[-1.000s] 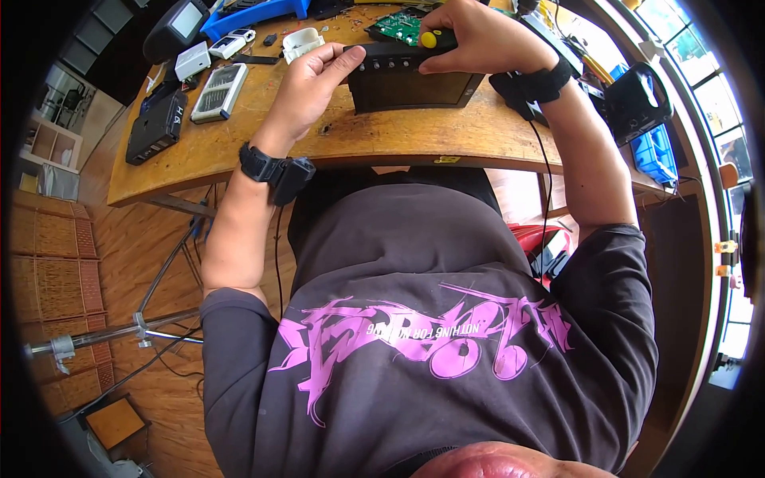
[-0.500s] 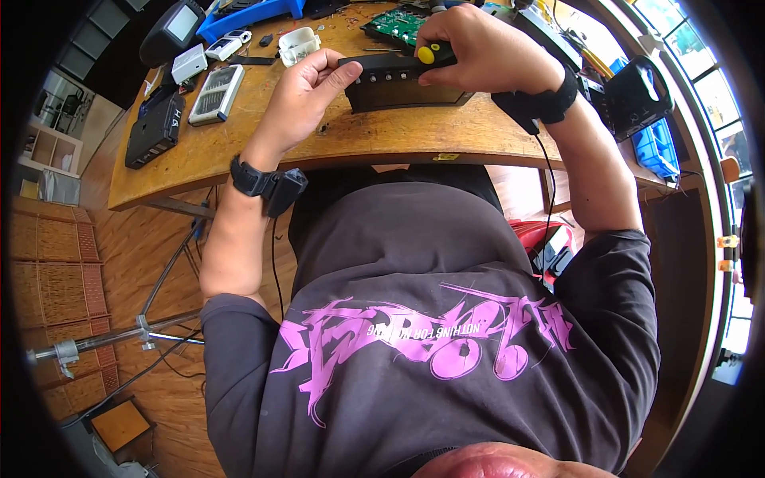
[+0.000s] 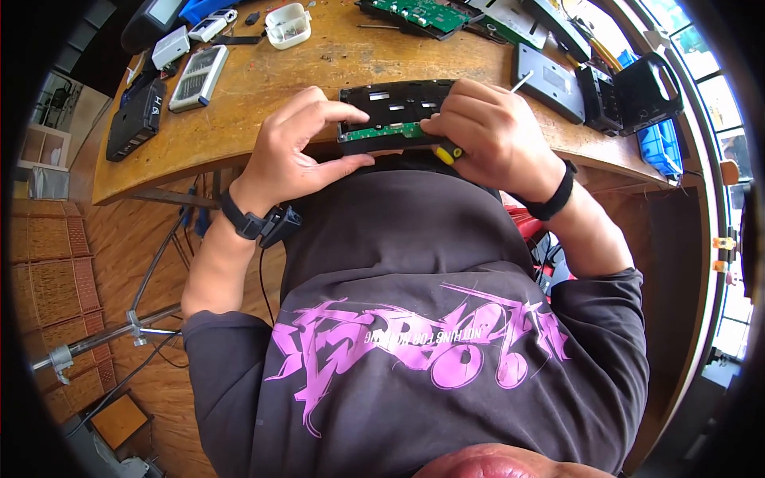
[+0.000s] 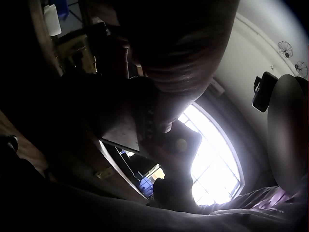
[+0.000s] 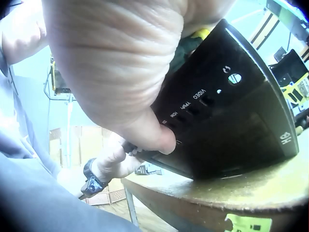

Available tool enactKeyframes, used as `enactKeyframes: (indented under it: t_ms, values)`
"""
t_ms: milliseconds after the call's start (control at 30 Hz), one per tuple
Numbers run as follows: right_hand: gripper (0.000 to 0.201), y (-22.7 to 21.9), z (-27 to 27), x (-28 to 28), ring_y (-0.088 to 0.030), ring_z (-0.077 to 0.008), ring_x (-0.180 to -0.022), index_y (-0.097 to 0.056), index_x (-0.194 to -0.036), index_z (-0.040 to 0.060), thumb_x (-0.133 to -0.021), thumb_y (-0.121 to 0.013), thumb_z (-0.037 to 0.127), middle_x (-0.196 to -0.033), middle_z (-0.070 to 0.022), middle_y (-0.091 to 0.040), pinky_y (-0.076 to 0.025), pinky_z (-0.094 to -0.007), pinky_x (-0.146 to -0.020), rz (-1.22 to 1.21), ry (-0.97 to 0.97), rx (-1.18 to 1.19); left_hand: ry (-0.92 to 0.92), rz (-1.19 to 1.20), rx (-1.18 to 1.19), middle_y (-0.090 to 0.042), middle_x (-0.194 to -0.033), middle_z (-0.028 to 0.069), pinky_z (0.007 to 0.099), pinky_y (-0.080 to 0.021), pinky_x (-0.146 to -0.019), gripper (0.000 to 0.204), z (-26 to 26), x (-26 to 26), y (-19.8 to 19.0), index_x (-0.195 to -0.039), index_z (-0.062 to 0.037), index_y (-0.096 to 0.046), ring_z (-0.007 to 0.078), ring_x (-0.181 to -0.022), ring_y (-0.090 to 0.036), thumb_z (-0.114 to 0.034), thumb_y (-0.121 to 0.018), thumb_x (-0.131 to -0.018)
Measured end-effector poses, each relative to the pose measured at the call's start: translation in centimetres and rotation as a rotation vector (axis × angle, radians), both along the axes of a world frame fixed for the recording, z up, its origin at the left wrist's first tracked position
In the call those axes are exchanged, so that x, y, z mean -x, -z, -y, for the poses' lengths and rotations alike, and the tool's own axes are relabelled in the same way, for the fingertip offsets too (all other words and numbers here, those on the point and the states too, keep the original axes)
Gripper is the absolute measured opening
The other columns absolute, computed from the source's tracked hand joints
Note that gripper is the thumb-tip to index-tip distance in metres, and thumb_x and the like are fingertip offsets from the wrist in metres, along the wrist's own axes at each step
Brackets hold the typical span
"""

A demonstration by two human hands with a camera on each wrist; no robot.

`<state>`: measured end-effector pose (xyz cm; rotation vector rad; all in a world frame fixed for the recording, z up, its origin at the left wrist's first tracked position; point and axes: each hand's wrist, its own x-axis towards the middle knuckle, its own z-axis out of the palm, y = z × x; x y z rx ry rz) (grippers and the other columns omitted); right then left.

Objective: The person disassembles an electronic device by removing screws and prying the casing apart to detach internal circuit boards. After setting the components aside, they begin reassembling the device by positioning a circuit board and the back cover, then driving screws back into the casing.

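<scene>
Gripping a black monitor casing (image 3: 398, 119) from both ends

Held tilted at upper centre of the head view, over the near edge of the worktop (image 3: 267, 86), with inner side and green circuit strip (image 3: 376, 134) turned upward. Pinched at the left end by the left hand (image 3: 299, 147), with fingers over the inside and thumb along the lower edge, spread only by the casing between. Gripped at the right end by the right hand (image 3: 496, 131), with fingers curled tightly, also clasping a yellow-handled screwdriver (image 3: 444, 154), tip toward upper right. Farther back, an open white box (image 3: 288, 28) at top left of centre and a green circuit board (image 3: 426, 13) at top right of centre.
</scene>
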<state>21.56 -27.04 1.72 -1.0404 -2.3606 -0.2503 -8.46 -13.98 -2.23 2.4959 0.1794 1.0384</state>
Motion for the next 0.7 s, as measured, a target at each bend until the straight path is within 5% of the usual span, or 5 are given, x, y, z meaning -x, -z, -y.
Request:
enactKeyframes:
  t_ms: [167,533,700]
  values:
    - [0.030,1.6,1.2,0.5,-0.070,-0.0269,-0.092,-0.079,-0.102,0.0074,-0.072,-0.084,0.008,-0.095,-0.0051,-0.069,-0.062,-0.0411,-0.074,-0.013,0.067,-0.043,0.045,0.047,-0.062,-0.057,-0.082,0.0046,0.0410,-0.067,-0.087,0.039,0.6,0.0,0.8,-0.104,-0.0019,-0.086,0.0244,-0.081,-0.066,-0.002,-0.106,-0.070]
    - [0.040,4.0,3.9,-1.6,-0.072,-0.0242,-0.095,-0.084,-0.117,0.0060,-0.077,-0.088,0.011,-0.105,-0.0037,-0.074,-0.063,-0.0378,-0.076,0.028,0.124,-0.004,0.119,-0.008,-0.002,-0.052,-0.080,0.0039,0.0444,-0.066,-0.090,0.041,0.5,0.5,2.5,-0.105,-0.0022,-0.086,0.0222,-0.075,-0.058,0.002,-0.105,-0.069]
    - [0.048,5.4,3.1,-2.3,-0.069,-0.0229,-0.084,-0.085,-0.123,0.0009,-0.076,-0.093,0.009,-0.101,-0.0049,-0.075,-0.060,-0.0367,-0.069,0.021,-0.015,0.004,0.146,-0.074,-0.010,-0.049,-0.079,0.0047,0.0430,-0.065,-0.086,0.038,0.4,0.2,2.6,-0.098,-0.0025,-0.083,0.0246,-0.075,-0.059,0.005,-0.104,-0.067]
